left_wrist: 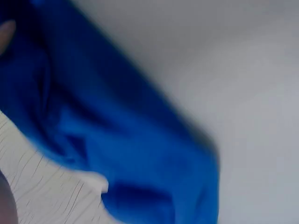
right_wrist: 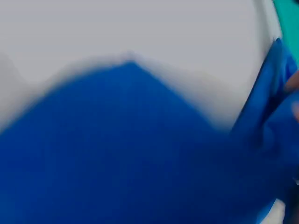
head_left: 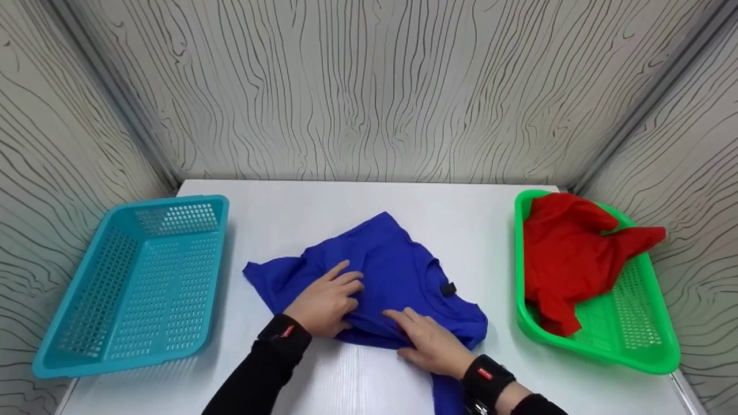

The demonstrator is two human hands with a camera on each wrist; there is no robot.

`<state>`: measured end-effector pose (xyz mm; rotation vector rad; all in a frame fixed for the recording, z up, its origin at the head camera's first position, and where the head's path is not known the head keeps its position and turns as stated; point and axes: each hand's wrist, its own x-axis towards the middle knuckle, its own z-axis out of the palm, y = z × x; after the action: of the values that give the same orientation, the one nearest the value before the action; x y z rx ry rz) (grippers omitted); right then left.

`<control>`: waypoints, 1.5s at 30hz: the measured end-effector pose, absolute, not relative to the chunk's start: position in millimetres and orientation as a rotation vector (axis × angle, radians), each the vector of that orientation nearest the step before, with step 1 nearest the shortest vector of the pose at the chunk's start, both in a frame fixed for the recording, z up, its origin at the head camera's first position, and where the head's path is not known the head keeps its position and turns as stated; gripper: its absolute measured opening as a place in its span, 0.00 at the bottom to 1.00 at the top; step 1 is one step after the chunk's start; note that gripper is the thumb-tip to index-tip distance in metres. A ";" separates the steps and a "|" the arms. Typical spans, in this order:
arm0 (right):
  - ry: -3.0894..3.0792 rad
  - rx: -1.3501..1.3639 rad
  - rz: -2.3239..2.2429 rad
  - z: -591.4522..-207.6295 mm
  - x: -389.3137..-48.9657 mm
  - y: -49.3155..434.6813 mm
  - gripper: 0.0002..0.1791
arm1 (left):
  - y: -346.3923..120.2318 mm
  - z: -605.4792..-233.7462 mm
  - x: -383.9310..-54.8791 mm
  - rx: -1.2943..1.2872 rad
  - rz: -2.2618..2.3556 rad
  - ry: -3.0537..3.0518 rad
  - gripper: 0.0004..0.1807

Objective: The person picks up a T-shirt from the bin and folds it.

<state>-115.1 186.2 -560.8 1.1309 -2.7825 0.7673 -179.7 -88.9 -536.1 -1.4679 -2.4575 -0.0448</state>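
Observation:
A blue T-shirt point(head_left: 392, 271) lies spread and wrinkled on the white table, its collar with a black tag point(head_left: 448, 289) towards the right. My left hand point(head_left: 326, 302) rests on the near left part of the shirt, fingers spread and slightly bent. My right hand point(head_left: 429, 343) lies at its near edge, with fairly straight fingers on the fabric and the thumb apart. Part of the blue cloth passes under the right forearm. The left wrist view shows blurred blue cloth point(left_wrist: 135, 140) and a fingertip point(left_wrist: 5, 36); blue fabric point(right_wrist: 131, 154) fills much of the right wrist view.
A teal plastic basket point(head_left: 216, 276) with nothing in it stands on the left. On the right is a green basket point(head_left: 663, 323) holding a red garment point(head_left: 571, 253), part of which hangs over the rim. Patterned panels point(head_left: 369, 92) enclose the table at back and sides.

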 end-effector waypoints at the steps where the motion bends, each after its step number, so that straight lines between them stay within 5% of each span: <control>1: -2.863 1.064 0.672 -562.5 -114.1 190.2 0.29 | -96.5 -530.7 -178.2 -1.504 -0.027 -2.432 0.14; 8: -2.976 0.748 0.349 -576.9 -117.3 216.4 0.28 | -153.7 -511.0 -152.1 -1.580 0.108 -2.465 0.12; 14: -3.044 0.678 0.303 -581.2 -121.3 239.6 0.37 | -173.1 -513.8 -119.8 -1.641 0.044 -2.361 0.14; 25: -3.059 0.252 -0.270 -558.0 -120.2 226.4 0.39 | -168.5 -546.1 -82.3 -1.279 -0.043 -2.656 0.13; 30: -2.934 0.523 -0.199 -560.9 -123.4 216.6 0.32 | -170.3 -548.3 -77.9 -0.942 0.087 -2.864 0.09; 32: -2.859 0.756 -0.068 -567.7 -126.9 218.4 0.28 | -173.8 -547.4 -80.3 -0.884 0.155 -2.875 0.14; 36: -2.949 1.163 0.245 -574.5 -132.1 226.4 0.33 | -180.6 -550.9 -89.2 -1.143 0.097 -2.789 0.17; 40: -3.162 1.204 0.396 -572.3 -133.2 227.9 0.42 | -180.6 -556.3 -91.7 -1.378 -0.084 -2.777 0.31; 45: -3.205 1.138 0.367 -568.7 -136.0 224.3 0.40 | -169.8 -550.8 -97.3 -1.028 -0.074 -3.010 0.33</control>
<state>-136.0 224.3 -568.7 1.1378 -3.2049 0.3675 -97.3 -169.8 -550.8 -1.0282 -3.0104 -0.0738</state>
